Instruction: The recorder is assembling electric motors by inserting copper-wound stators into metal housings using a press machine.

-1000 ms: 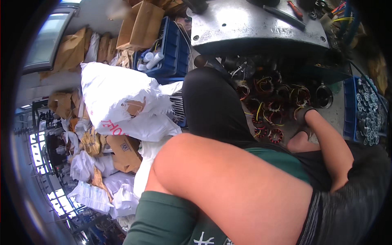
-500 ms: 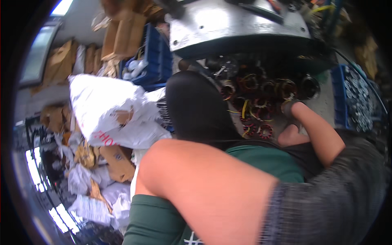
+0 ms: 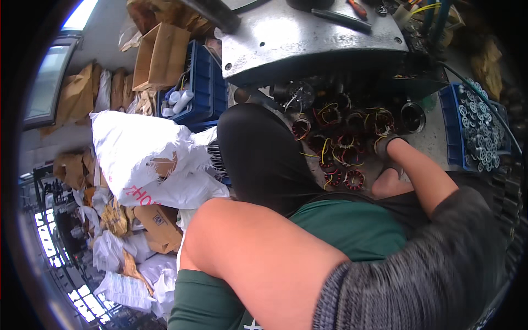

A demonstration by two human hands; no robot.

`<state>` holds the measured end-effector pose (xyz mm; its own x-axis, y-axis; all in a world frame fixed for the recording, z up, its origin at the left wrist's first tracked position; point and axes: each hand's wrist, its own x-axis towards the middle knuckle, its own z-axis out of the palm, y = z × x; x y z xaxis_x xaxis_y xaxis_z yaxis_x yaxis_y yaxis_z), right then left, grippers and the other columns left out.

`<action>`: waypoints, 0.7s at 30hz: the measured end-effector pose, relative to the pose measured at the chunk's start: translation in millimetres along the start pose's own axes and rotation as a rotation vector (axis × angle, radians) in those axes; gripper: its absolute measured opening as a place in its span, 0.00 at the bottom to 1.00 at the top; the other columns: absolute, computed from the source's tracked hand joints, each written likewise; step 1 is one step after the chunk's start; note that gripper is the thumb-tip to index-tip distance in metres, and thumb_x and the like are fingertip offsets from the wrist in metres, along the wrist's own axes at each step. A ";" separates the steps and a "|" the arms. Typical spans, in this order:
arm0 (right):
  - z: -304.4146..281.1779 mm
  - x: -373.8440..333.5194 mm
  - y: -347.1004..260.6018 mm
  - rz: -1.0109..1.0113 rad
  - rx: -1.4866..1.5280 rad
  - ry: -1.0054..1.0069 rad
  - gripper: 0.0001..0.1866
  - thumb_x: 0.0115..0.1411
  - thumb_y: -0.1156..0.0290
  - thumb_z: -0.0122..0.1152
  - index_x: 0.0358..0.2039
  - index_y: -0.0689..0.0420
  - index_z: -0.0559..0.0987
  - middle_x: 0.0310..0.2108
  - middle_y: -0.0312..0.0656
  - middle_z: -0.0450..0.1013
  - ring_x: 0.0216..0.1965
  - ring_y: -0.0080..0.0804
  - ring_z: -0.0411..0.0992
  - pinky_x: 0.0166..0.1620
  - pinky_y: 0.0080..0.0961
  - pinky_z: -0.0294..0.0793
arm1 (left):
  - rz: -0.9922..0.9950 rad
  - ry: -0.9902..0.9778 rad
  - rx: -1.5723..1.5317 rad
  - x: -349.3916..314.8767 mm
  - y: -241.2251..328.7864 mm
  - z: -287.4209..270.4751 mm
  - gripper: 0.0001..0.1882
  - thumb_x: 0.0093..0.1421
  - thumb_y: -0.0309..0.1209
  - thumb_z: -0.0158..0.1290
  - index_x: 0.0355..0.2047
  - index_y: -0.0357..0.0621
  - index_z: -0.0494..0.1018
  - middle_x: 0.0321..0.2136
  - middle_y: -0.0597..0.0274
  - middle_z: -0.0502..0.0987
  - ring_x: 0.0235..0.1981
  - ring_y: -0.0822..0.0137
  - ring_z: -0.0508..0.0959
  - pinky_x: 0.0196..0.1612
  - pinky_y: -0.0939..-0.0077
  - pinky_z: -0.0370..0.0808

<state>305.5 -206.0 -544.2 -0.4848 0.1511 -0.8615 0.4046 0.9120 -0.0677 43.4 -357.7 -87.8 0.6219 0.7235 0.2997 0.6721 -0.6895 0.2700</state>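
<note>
In the frame's right half, a copper-red wound ring with yellow wires [image 3: 386, 125] lies just above the nearer right hand [image 3: 386, 144], its finger closure impossible to tell.

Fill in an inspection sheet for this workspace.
Surface: shiny metal top, bearing a dark bar and a red-handled tool.
Job's things: wire-wound rings grouped below the metal top.
Clutter: torn white sack, plastic bags, cardboard box at left.
Hands: one hand at the rings' right edge, grip hidden; the other unclear.
Cables: yellow leads among the rings; dark cable or hose crossing the right-hand blue crate.
Surroundings: silvery parts in that crate; framed pane at far left.
</note>
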 end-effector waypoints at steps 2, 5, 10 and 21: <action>-4.9 8.0 -2.9 -0.009 -0.012 0.003 0.19 0.64 0.61 0.56 0.47 0.56 0.87 0.52 0.49 0.81 0.54 0.49 0.79 0.57 0.66 0.72 | -0.008 0.011 0.006 -2.8 -3.6 -2.3 0.16 0.67 0.39 0.58 0.44 0.39 0.83 0.39 0.52 0.85 0.42 0.54 0.85 0.47 0.60 0.80; -4.4 24.2 -17.9 -0.037 -0.028 -0.003 0.19 0.64 0.61 0.56 0.47 0.57 0.87 0.52 0.49 0.81 0.54 0.49 0.79 0.57 0.67 0.71 | -0.031 0.020 0.005 -12.7 -6.6 -5.8 0.16 0.67 0.39 0.58 0.44 0.39 0.83 0.39 0.52 0.85 0.42 0.54 0.85 0.47 0.60 0.80; 32.9 5.9 -11.6 -0.024 -0.028 -0.056 0.19 0.64 0.61 0.55 0.47 0.57 0.87 0.53 0.49 0.81 0.55 0.49 0.78 0.57 0.68 0.71 | -0.021 0.074 -0.045 -4.5 -5.5 5.4 0.16 0.67 0.39 0.58 0.45 0.40 0.83 0.39 0.52 0.85 0.42 0.53 0.85 0.48 0.60 0.80; 9.0 -2.1 -22.7 -0.094 0.038 0.023 0.20 0.65 0.66 0.54 0.51 0.62 0.84 0.55 0.54 0.77 0.58 0.56 0.75 0.53 0.69 0.71 | -0.063 0.139 -0.002 -12.7 -18.0 -10.2 0.16 0.68 0.39 0.57 0.45 0.40 0.83 0.39 0.51 0.85 0.42 0.53 0.85 0.48 0.59 0.81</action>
<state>304.3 -230.5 -545.4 -0.5391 0.0749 -0.8389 0.3855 0.9075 -0.1667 19.3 -354.8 -87.2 0.5167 0.7538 0.4060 0.7072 -0.6430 0.2938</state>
